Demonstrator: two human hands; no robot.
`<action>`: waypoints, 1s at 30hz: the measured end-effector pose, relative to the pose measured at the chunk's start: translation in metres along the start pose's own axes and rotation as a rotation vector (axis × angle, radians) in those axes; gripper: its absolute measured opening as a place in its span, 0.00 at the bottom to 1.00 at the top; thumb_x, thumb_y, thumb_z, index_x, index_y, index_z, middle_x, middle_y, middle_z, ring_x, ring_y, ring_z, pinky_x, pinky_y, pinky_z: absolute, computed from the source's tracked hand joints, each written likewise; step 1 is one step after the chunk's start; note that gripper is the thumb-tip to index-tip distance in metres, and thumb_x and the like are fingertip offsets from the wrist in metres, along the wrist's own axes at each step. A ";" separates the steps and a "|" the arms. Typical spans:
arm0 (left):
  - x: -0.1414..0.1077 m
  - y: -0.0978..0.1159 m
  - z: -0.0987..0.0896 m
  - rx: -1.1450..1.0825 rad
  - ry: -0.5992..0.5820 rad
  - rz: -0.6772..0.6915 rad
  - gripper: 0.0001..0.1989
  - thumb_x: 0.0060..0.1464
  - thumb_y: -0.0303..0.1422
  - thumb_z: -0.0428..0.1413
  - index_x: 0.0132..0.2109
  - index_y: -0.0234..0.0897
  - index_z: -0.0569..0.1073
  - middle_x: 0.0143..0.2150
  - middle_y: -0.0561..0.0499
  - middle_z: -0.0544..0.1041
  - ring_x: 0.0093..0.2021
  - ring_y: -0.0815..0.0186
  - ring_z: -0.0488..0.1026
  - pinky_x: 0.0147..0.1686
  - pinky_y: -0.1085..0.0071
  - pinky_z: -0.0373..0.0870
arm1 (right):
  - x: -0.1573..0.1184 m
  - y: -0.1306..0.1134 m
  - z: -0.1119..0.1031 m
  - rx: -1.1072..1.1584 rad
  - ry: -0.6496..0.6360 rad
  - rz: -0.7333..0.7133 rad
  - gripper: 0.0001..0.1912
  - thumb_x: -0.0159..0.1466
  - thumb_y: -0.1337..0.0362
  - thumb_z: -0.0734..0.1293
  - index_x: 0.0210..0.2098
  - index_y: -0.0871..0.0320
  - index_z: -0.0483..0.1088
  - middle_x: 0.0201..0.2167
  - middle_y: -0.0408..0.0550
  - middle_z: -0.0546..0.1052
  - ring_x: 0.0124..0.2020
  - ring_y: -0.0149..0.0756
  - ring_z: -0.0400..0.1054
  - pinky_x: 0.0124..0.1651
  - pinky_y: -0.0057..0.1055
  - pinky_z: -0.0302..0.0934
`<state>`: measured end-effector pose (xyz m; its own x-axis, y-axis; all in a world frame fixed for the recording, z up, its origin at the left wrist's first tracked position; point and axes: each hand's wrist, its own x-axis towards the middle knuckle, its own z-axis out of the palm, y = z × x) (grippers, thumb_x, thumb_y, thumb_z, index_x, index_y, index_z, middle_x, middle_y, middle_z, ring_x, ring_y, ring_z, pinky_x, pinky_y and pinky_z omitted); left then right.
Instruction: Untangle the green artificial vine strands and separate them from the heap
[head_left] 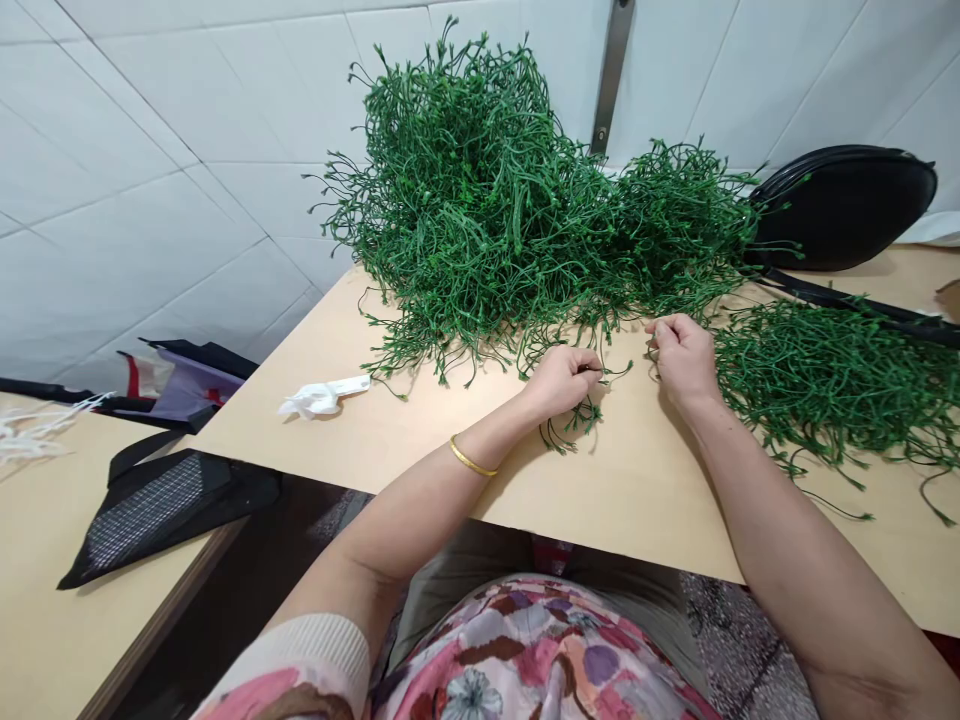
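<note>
Yellow wrist bangle (473, 457), pink floral top (540, 655)

1. Your small bunch (584, 416) of thin green stems is pinched in your left fingers (583, 360), its budded tips splaying below and beside them.
2. Your large heap (480, 210), tangled and curly, rises at the bench's (637, 490) back.
3. Your flatter pile (840, 380) spreads loosely at the right.

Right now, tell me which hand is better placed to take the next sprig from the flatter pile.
Right hand, I'd judge: it sits beside the flatter pile, while the left hand is farther away and holds green sprigs.
</note>
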<state>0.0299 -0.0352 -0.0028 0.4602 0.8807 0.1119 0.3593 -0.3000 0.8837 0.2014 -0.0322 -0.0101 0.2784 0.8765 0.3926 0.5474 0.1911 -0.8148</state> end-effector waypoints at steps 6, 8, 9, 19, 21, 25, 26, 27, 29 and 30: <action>0.002 0.003 -0.002 -0.210 0.066 -0.105 0.08 0.47 0.34 0.54 0.26 0.33 0.69 0.18 0.58 0.58 0.21 0.75 0.51 0.23 0.74 0.49 | -0.008 -0.020 -0.010 0.079 -0.002 -0.093 0.10 0.62 0.61 0.59 0.30 0.58 0.67 0.23 0.42 0.68 0.24 0.30 0.60 0.30 0.30 0.55; 0.002 0.003 -0.003 -0.206 0.063 -0.095 0.08 0.48 0.33 0.54 0.26 0.32 0.70 0.18 0.58 0.58 0.21 0.75 0.51 0.24 0.74 0.48 | -0.013 -0.028 -0.009 0.095 -0.054 -0.229 0.09 0.62 0.61 0.60 0.31 0.58 0.69 0.29 0.47 0.71 0.30 0.33 0.65 0.35 0.31 0.58; 0.002 0.003 -0.003 -0.204 0.052 -0.087 0.08 0.47 0.33 0.54 0.26 0.32 0.71 0.18 0.58 0.57 0.21 0.75 0.51 0.24 0.73 0.48 | -0.015 -0.030 -0.009 0.101 -0.091 -0.304 0.09 0.62 0.62 0.60 0.32 0.58 0.70 0.34 0.49 0.73 0.35 0.35 0.66 0.39 0.32 0.60; 0.003 0.003 -0.010 -0.328 0.105 -0.064 0.09 0.47 0.32 0.57 0.23 0.31 0.69 0.20 0.56 0.62 0.23 0.76 0.57 0.27 0.75 0.54 | -0.018 -0.022 -0.003 -0.013 -0.555 -0.169 0.18 0.58 0.62 0.63 0.45 0.60 0.74 0.29 0.47 0.75 0.24 0.31 0.61 0.28 0.30 0.56; 0.002 0.005 -0.012 -0.361 0.073 -0.106 0.13 0.50 0.36 0.56 0.23 0.32 0.68 0.17 0.58 0.58 0.20 0.76 0.55 0.24 0.75 0.53 | -0.017 -0.021 -0.002 -0.057 -0.504 -0.199 0.15 0.57 0.63 0.62 0.39 0.59 0.76 0.26 0.46 0.74 0.25 0.32 0.61 0.30 0.30 0.55; 0.003 0.008 -0.014 -0.432 0.036 -0.177 0.12 0.52 0.37 0.53 0.27 0.32 0.69 0.18 0.58 0.60 0.19 0.76 0.56 0.22 0.75 0.52 | -0.014 -0.018 -0.002 -0.099 -0.387 -0.178 0.10 0.56 0.62 0.63 0.27 0.58 0.76 0.23 0.46 0.74 0.27 0.34 0.63 0.33 0.32 0.56; 0.003 0.008 -0.015 -0.425 0.025 -0.168 0.10 0.50 0.34 0.54 0.27 0.32 0.69 0.18 0.58 0.61 0.20 0.77 0.56 0.22 0.76 0.52 | -0.013 -0.016 -0.001 -0.095 -0.367 -0.159 0.10 0.55 0.62 0.63 0.26 0.58 0.75 0.23 0.46 0.74 0.27 0.34 0.64 0.33 0.32 0.56; 0.003 0.008 -0.015 -0.409 0.012 -0.151 0.07 0.48 0.31 0.55 0.26 0.32 0.69 0.19 0.58 0.62 0.20 0.77 0.56 0.23 0.76 0.52 | -0.013 -0.015 -0.001 -0.093 -0.346 -0.147 0.10 0.55 0.62 0.63 0.25 0.58 0.75 0.23 0.46 0.75 0.27 0.34 0.64 0.34 0.32 0.56; 0.003 0.009 -0.013 -0.373 -0.005 -0.115 0.05 0.45 0.27 0.56 0.25 0.31 0.69 0.19 0.58 0.63 0.21 0.78 0.56 0.24 0.76 0.52 | -0.012 -0.013 0.001 -0.102 -0.290 -0.141 0.09 0.55 0.63 0.63 0.25 0.58 0.75 0.24 0.45 0.75 0.28 0.35 0.65 0.34 0.32 0.57; 0.004 0.009 -0.012 -0.365 -0.002 -0.106 0.04 0.44 0.25 0.56 0.25 0.31 0.68 0.19 0.58 0.63 0.21 0.78 0.55 0.24 0.76 0.51 | -0.012 -0.012 0.002 -0.113 -0.256 -0.140 0.09 0.55 0.63 0.63 0.25 0.57 0.74 0.24 0.45 0.75 0.28 0.35 0.65 0.34 0.32 0.56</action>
<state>0.0248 -0.0303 0.0110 0.4380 0.8989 0.0104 0.0925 -0.0565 0.9941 0.1895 -0.0441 -0.0056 -0.0056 0.9308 0.3654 0.6550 0.2795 -0.7021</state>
